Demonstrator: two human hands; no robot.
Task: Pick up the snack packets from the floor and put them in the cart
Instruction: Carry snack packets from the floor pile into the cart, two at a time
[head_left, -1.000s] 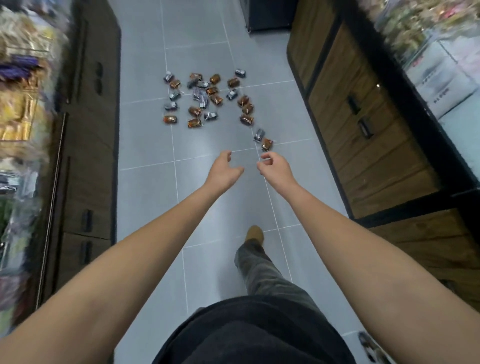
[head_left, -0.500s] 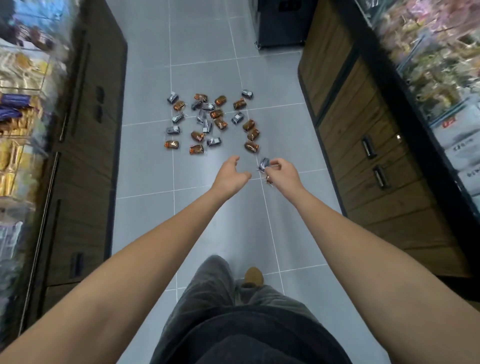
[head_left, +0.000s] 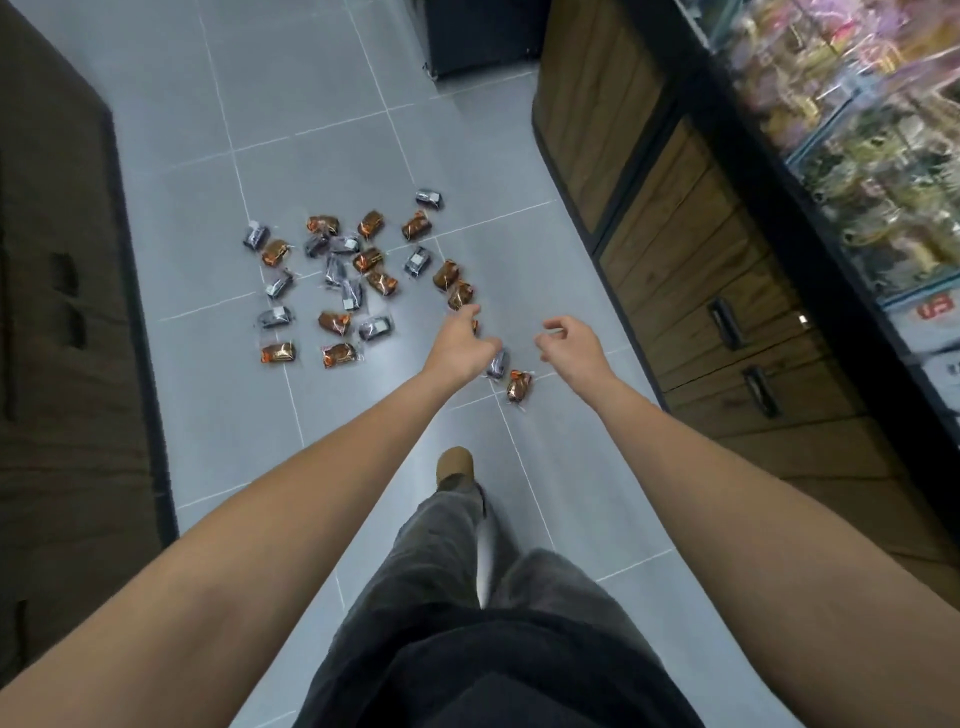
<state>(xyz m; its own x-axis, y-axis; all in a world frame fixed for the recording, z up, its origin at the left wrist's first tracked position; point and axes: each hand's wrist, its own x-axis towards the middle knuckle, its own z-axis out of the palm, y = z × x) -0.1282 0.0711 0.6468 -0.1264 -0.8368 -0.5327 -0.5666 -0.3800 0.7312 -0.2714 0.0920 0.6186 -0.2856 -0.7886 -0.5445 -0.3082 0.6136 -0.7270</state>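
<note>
The left hand (head_left: 460, 349) and right hand (head_left: 571, 347) reach out mid-frame, fingers loosely curled, both empty. Between them on the floor (head_left: 363, 130) lie a grey packet (head_left: 498, 365), partly behind the left hand, and an orange packet (head_left: 519, 385). The other packets (head_left: 343, 280) lie scattered up and left of the left hand. Drawers (head_left: 727, 291) line the right edge.

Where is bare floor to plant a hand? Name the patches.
Bare tile lies left of the snack packets, up to the dark cabinet, and right of them, along the wooden drawers. Crowded: the packet cluster itself.
</note>
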